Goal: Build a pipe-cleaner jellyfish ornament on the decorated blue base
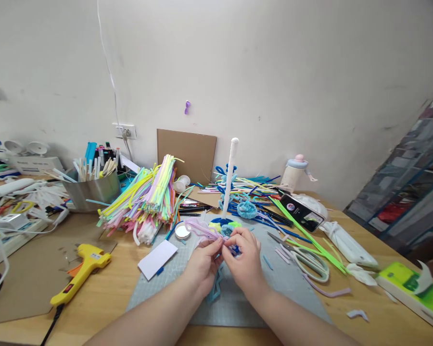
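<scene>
At six o'clock, the left hand [205,269] and right hand [244,262] pinch lilac stems [206,231], seemingly shaping them. The next move likely wants steady pinching.

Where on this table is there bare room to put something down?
Two patches look bare: wooden tabletop between the yellow glue gun and the grey mat, and mat surface between the right forearm and the scissors. It's crowded beyond the left hand and right hand, with fuzzy stems heaped and scattered.
</scene>
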{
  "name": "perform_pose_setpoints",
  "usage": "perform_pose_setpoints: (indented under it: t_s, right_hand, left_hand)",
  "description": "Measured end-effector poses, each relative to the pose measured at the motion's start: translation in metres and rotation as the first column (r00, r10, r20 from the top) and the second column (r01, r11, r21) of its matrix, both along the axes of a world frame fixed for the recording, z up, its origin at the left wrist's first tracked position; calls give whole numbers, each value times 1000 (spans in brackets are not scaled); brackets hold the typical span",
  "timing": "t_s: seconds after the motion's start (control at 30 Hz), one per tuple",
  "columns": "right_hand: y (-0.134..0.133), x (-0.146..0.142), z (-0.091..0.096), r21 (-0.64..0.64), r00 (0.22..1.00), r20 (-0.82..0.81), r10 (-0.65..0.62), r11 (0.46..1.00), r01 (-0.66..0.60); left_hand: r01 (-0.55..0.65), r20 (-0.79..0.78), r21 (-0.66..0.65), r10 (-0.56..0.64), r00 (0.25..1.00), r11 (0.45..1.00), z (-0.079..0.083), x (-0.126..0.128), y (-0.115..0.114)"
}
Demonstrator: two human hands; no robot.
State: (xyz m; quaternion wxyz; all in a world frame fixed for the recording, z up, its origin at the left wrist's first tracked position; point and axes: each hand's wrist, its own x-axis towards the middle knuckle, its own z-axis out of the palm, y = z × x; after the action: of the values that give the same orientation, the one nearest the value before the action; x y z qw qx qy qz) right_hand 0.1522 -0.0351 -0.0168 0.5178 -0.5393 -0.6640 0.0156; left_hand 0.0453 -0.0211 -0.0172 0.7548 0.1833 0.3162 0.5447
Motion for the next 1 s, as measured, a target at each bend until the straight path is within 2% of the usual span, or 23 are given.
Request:
perform_pose_setpoints:
  t_s: [0.13,0.23,0.57,0.7,0.8,0.87,0.93,1.0]
  right_hand:
    - [2,0,-7,-42,978,-181,101,993,-110]
    - [1,-1,-6,-51,961,-243,130,988,-146]
    - [1,-2,-6,-71,948,-261,180,976,-205]
    - [-1,3,-4,-58,933,-243,266,956,-288]
    - [2,12,3,-65,873,-388,296,936,-347]
    - [7,19,7,-120,792,-553,261,915,-385]
    - [13,25,9,-202,689,-689,225,853,-481]
    - [19,29,9,-257,599,-774,207,762,-595]
  left_hand:
    - [-26,-4,9,26,1000,1000,-1,2,0]
    - [-39,0,27,39,999,999,0,3,-1]
    - [-1,-18,60,2,1000,998,0,4,-2]
    - [14,-143,137,6,990,990,-3,1,1]
    - [65,-331,218,11,944,974,-1,-3,3]
    - [190,-439,241,-68,896,952,3,-6,1]
    - [327,-506,216,-180,843,920,7,-8,-2]
    - [419,-549,167,-269,792,892,10,-8,-4]
